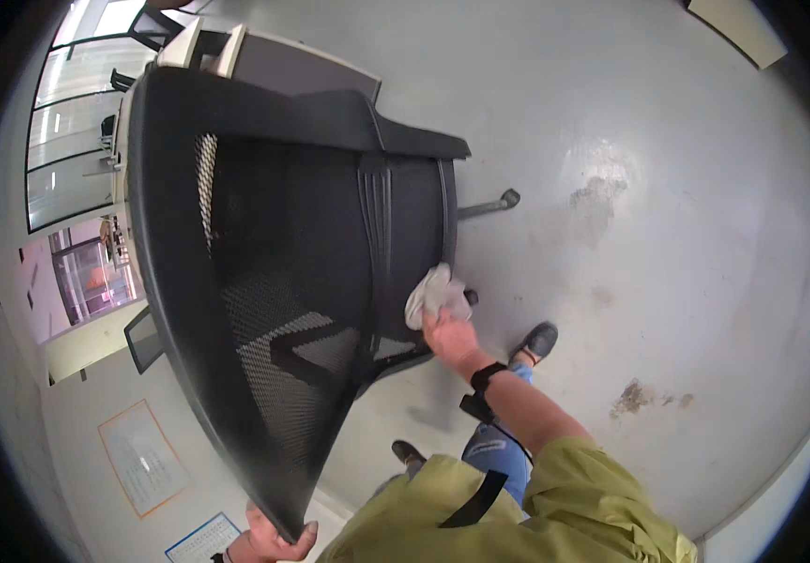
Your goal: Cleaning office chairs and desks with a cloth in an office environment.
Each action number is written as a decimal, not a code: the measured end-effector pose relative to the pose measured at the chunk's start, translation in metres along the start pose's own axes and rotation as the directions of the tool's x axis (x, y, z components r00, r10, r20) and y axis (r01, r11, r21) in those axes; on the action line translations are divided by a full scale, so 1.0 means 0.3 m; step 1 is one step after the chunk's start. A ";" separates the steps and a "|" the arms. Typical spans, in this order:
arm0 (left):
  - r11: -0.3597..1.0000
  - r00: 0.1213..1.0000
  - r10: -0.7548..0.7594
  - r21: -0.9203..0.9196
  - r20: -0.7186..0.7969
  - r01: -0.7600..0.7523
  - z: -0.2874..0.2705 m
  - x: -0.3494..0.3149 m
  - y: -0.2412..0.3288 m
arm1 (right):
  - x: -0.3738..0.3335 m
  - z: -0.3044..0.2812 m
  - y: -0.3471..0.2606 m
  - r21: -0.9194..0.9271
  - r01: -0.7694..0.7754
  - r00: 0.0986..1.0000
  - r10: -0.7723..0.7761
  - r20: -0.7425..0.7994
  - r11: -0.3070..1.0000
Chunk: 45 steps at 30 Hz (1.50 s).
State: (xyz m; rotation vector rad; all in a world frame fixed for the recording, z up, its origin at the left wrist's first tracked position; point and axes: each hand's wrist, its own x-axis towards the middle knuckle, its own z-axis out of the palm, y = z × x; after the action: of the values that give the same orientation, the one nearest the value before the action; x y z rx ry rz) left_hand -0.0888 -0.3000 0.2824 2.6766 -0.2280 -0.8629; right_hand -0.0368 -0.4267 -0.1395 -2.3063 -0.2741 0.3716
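Observation:
A black mesh office chair (292, 216) fills the left and middle of the head view, its framed backrest large and close. At the bottom, my left hand (272, 542) grips the near corner of the backrest frame, thumb on one side and fingers on the other. My right hand (452, 340) is closed on a crumpled whitish cloth (431, 298), pressed against or just over the chair's right edge. Part of the cloth is blurred, so exact contact is hard to tell. A wheeled leg (489, 205) of the chair sticks out beyond that edge.
Grey floor (668, 281) with worn brown patches stretches to the right. My shoes (540, 342) stand close to the chair. Behind it are a desk panel (302, 70) and glass partitions (72, 141). Framed sheets (145, 457) hang on the left wall.

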 end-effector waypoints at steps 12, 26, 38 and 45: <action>0.967 0.978 0.201 0.172 -0.053 -0.189 -0.017 0.110 0.085 | 0.137 -0.181 -0.035 0.527 -0.022 0.943 0.193 -0.271 0.850; 0.859 0.962 0.269 0.439 0.048 -0.262 -0.014 -0.011 -0.030 | -0.191 0.035 -0.181 0.395 -0.049 0.970 -0.051 0.239 0.917; 0.862 0.972 0.232 0.453 0.047 -0.227 -0.013 0.019 0.022 | -0.157 0.085 -0.259 0.502 -0.079 0.996 0.091 0.000 0.861; 0.699 0.901 0.329 0.569 0.282 -0.434 -0.047 0.074 0.064 | -0.200 0.145 -0.040 0.221 -0.056 0.996 0.041 0.075 0.974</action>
State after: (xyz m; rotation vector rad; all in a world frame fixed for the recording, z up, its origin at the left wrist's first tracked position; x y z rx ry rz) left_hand -0.0637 -0.3200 0.2879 2.9361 -1.2785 -0.9854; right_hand -0.1090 -0.4079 -0.1487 -2.0851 -0.2000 0.4831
